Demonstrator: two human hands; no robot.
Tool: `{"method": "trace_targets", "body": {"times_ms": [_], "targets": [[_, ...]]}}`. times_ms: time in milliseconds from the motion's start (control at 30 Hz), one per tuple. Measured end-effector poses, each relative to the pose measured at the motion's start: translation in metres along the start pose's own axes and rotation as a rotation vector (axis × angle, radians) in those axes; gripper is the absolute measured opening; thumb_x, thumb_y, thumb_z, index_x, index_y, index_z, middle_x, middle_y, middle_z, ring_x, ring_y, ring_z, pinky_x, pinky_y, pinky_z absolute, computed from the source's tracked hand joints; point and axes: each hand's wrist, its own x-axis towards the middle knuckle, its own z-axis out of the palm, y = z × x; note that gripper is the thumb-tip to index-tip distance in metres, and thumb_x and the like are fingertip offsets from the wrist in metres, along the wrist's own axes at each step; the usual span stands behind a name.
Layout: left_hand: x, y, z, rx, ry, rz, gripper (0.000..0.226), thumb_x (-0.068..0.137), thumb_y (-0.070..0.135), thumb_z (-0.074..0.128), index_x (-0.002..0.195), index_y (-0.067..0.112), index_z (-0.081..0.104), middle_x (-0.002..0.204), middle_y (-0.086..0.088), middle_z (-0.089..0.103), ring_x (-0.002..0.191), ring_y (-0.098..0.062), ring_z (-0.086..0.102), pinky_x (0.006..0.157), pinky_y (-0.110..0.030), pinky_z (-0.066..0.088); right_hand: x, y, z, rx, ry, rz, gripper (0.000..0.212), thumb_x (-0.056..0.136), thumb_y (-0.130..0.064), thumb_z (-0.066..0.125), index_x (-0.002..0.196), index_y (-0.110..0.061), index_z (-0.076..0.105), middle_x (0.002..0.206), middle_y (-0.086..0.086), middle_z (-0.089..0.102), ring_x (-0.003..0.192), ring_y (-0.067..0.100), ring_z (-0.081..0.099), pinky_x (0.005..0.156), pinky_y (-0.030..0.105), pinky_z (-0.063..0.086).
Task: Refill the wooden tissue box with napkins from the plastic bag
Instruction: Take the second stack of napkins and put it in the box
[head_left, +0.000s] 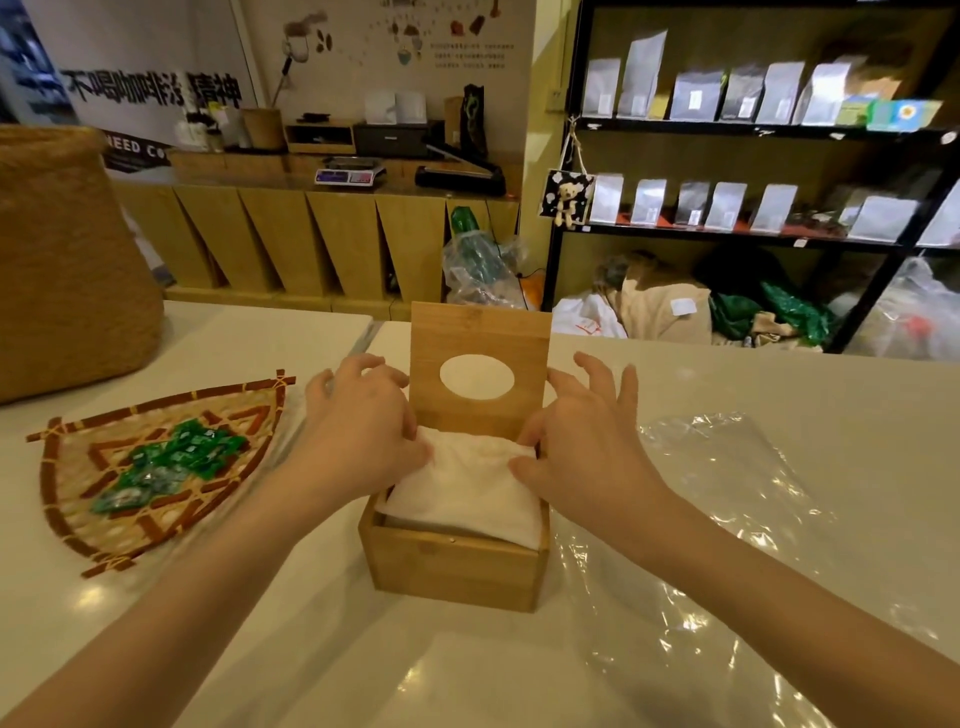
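White napkins (467, 493) in wooden tissue box (457, 571), under thumbs of left hand (358, 423), right hand (587, 436), fingers (629, 392) splayed

The honey-brown wooden tissue box (457, 571) shows fine straight grain. The stack of paper napkins (467, 493) is plain white. The crumpled plastic bag (727, 493) is clear, with white glints. The fan-shaped woven tray (78, 467) is pale straw with a red-brown rim and lattice. The small wrapped sweets (171, 462) are bright green. The glossy worktop (467, 675) is off-white.
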Motion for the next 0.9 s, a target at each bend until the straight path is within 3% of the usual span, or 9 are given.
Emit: {"method": "trace_targets", "body": {"times_ms": [133, 233, 333, 467, 567, 700, 900], "targets": [[-0.004, 0.003, 0.011, 0.096, -0.007, 0.036, 0.016, 0.081, 0.033, 0.059, 0.077, 0.022, 0.07, 0.135, 0.002, 0.047, 0.135, -0.019, 0.02, 0.111, -0.05, 0.011, 0.003, -0.003, 0.003, -0.076, -0.124, 0.066, 0.01, 0.076, -0.026, 0.065, 0.084, -0.022, 0.071, 0.123, 0.004, 0.055, 0.138, 0.029, 0.018, 0.109, 0.06, -0.013], [-0.006, 0.004, 0.019, 0.151, 0.041, 0.04, 0.018, 0.082, 0.035, 0.057, 0.084, 0.022, 0.07, 0.134, 0.001, 0.048, 0.136, -0.02, 0.02, 0.111, -0.05, 0.01, 0.002, -0.006, 0.006, -0.146, -0.096, 0.062, 0.01, 0.078, -0.025, 0.062, 0.083, -0.02, 0.069, 0.108, 0.001, 0.061, 0.133, 0.029, 0.028, 0.108, 0.062, -0.013], [-0.008, 0.004, 0.022, 0.154, 0.114, 0.053, 0.017, 0.082, 0.033, 0.058, 0.087, 0.021, 0.07, 0.131, 0.001, 0.052, 0.136, -0.019, 0.023, 0.111, -0.049, 0.01, -0.004, -0.012, 0.01, -0.248, -0.022, 0.029, 0.014, 0.081, -0.025, 0.055, 0.069, -0.019, 0.059, 0.095, 0.002, 0.064, 0.126, 0.03, 0.037, 0.105, 0.064, -0.016], [-0.011, 0.002, 0.026, 0.182, 0.208, 0.051, 0.02, 0.082, 0.034, 0.058, 0.089, 0.021, 0.071, 0.135, -0.001, 0.051, 0.136, -0.02, 0.024, 0.11, -0.047, 0.015, -0.01, -0.012, 0.012, -0.244, 0.051, 0.022, 0.018, 0.083, -0.031, 0.052, 0.085, -0.019, 0.066, 0.121, 0.007, 0.06, 0.134, 0.03, 0.031, 0.106, 0.066, -0.012], [-0.012, 0.005, 0.03, 0.223, 0.216, 0.055, 0.022, 0.083, 0.037, 0.056, 0.09, 0.022, 0.07, 0.136, -0.001, 0.05, 0.137, -0.021, 0.023, 0.111, -0.048, 0.013, -0.01, -0.009, 0.008, -0.252, 0.107, -0.018, 0.024, 0.084, -0.031, 0.055, 0.104, -0.018, 0.059, 0.129, 0.01, 0.054, 0.134, 0.031, 0.032, 0.108, 0.065, -0.003], [-0.011, 0.007, 0.032, 0.253, 0.212, 0.035, 0.02, 0.083, 0.036, 0.057, 0.089, 0.022, 0.07, 0.135, -0.001, 0.051, 0.137, -0.021, 0.022, 0.112, -0.052, 0.01, -0.009, -0.005, -0.008, 0.064, -0.067, 0.043, 0.021, 0.08, -0.035, 0.06, 0.096, -0.023, 0.066, 0.099, 0.0, 0.059, 0.118, 0.025, 0.045, 0.107, 0.055, 0.026], [-0.011, 0.012, 0.035, 0.301, 0.197, -0.031, 0.019, 0.085, 0.035, 0.054, 0.089, 0.023, 0.068, 0.134, -0.003, 0.051, 0.137, -0.024, 0.023, 0.109, -0.063, 0.007, -0.012, -0.007, -0.02, 0.11, -0.396, 0.037, 0.05, 0.07, -0.041, 0.07, 0.117, -0.028, 0.058, 0.1, -0.001, 0.042, 0.119, 0.027, 0.039, 0.102, 0.053, 0.033]]}}
